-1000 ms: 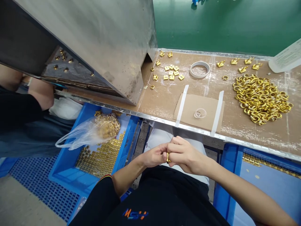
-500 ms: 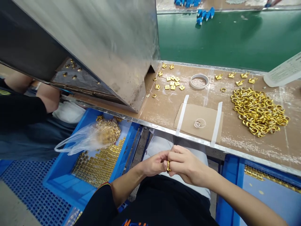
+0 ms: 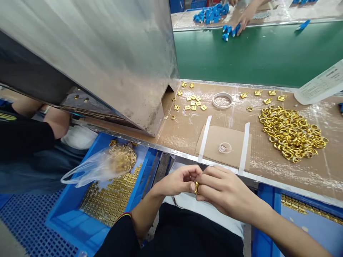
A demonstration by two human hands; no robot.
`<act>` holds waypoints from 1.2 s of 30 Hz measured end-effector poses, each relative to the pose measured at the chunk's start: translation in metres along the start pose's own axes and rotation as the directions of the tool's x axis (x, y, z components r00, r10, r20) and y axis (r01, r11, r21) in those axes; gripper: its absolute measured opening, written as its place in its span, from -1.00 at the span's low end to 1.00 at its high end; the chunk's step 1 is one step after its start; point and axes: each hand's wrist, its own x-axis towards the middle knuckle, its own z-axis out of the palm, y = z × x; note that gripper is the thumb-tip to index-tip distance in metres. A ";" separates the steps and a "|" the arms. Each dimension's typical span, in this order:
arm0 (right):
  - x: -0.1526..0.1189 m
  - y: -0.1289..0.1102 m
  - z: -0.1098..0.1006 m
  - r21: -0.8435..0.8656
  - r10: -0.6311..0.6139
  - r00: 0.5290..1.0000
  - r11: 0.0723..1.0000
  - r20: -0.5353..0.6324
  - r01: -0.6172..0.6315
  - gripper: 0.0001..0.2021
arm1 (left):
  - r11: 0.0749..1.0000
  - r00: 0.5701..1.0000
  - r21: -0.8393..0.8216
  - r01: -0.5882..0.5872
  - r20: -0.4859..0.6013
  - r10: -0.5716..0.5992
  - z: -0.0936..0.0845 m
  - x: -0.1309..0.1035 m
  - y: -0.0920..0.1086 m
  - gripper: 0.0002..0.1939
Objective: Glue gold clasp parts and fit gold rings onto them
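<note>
A small gold ring (image 3: 196, 187) is pinched between my two hands, above my lap and in front of the table edge. My right hand (image 3: 223, 187) has its fingers closed on the ring from the right. From the other side, the thumb of my left hand (image 3: 177, 182) presses at the ring, its fingers curled up to meet those of the right. Part of the ring is hidden by the fingertips. Beyond the hands, a cardboard pad (image 3: 232, 137) is taped to the table, with a small clear round dish (image 3: 224, 147) on it.
A heap of gold rings (image 3: 292, 132) lies right, near a white tape roll (image 3: 222, 100) and loose gold squares (image 3: 194, 102). A metal housing (image 3: 120, 64) stands left. Blue crates (image 3: 72, 217) flank me. Across the green belt (image 3: 241, 57), a co-worker's hand (image 3: 245, 19) touches blue pieces.
Both hands have shifted slightly right, and the left fingers have opened into a wider curl around the ring. The view has tilted up a little. A co-worker's hand has appeared by the blue pieces.
</note>
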 end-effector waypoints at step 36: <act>0.005 -0.020 -0.009 -0.519 0.055 0.998 0.853 -0.025 -0.060 -0.60 | 0.795 0.773 0.499 -0.345 -0.329 0.542 0.021 -0.014 -0.001 -0.77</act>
